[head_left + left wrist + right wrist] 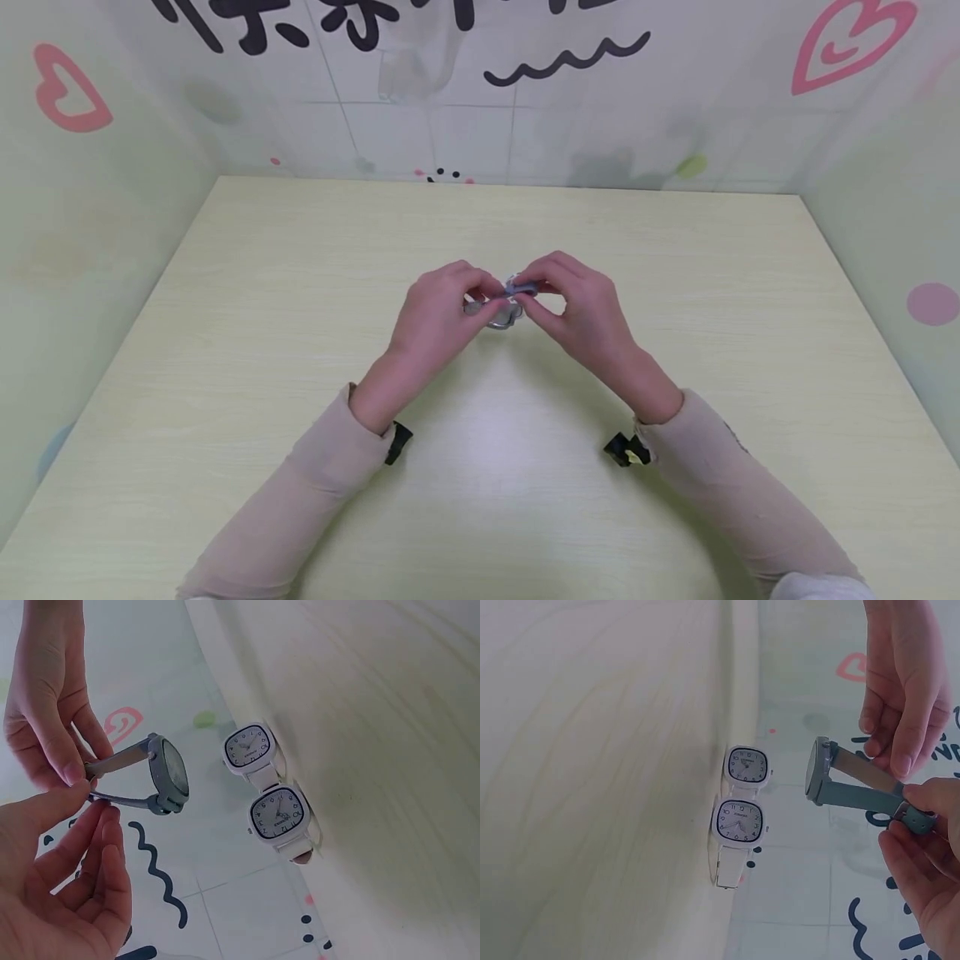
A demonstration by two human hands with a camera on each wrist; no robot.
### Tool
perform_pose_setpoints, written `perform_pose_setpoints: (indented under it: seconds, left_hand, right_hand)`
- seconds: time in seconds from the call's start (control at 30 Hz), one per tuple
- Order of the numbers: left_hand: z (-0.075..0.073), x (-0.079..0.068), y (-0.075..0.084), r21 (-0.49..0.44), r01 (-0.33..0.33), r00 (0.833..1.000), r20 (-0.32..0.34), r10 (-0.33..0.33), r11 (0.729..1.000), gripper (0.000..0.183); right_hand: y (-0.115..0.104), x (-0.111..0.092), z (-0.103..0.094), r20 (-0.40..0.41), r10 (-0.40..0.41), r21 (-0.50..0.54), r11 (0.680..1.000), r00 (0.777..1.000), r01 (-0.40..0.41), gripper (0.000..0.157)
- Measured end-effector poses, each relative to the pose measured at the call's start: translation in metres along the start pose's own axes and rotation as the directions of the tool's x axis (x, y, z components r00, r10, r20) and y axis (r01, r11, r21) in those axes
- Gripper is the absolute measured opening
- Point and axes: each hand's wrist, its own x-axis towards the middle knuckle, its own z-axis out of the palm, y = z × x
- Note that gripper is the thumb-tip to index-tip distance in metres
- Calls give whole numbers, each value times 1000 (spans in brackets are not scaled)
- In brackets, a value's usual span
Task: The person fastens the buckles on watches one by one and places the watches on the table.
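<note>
Both hands hold a wristwatch with a blue-grey strap point(522, 288) above the table. Its case point(169, 774) hangs sideways, with the two strap halves bent back and meeting at the fingers. My left hand point(438, 312) pinches the strap ends between thumb and fingers. At the buckle end point(915, 817), the right hand point(581, 312) grips the strap with its thumb over it and fingers below. The fingertips of both hands almost meet there. In the head view the hands partly cover the watch.
Two white square-faced watches, a nearer one point(739, 822) and another point(747, 765), stand in a row on the pale wooden table point(487, 500) beyond the held watch. Printed panels point(465, 137) enclose the table's back and sides. Black straps point(628, 450) show at the sleeve cuffs.
</note>
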Motion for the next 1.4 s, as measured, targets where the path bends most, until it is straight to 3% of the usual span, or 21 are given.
perform_pose_setpoints:
  seconds: [0.1,0.17,0.3,0.4,0.53,0.7,1.4]
  left_hand:
    - [1,0,0,-62,7,1000,-12,-8,998,16]
    - [2,0,-3,-155,35,999,-5,-36,987,16]
    - [2,3,-10,-359,127,992,55,-115,925,19]
    - [1,5,-13,-425,184,983,104,-154,886,22]
    - [0,6,-15,-437,217,975,138,-174,873,21]
    - [0,6,-14,-441,213,975,158,-158,872,18]
    - [-5,8,-20,-430,235,972,119,-203,872,14]
  right_hand:
    - [-1,0,0,-12,-29,-14,999,1000,29,15]
    - [-1,1,0,-14,-49,-31,998,999,48,15]
    - [-2,1,0,-6,-72,-40,997,997,72,16]
    - [-3,1,1,11,-77,-25,997,997,77,16]
    - [-4,2,3,35,-70,-15,997,997,70,21]
    - [-4,1,4,50,-59,-40,997,997,61,21]
    - [-8,3,4,6,-26,-19,999,1000,26,14]
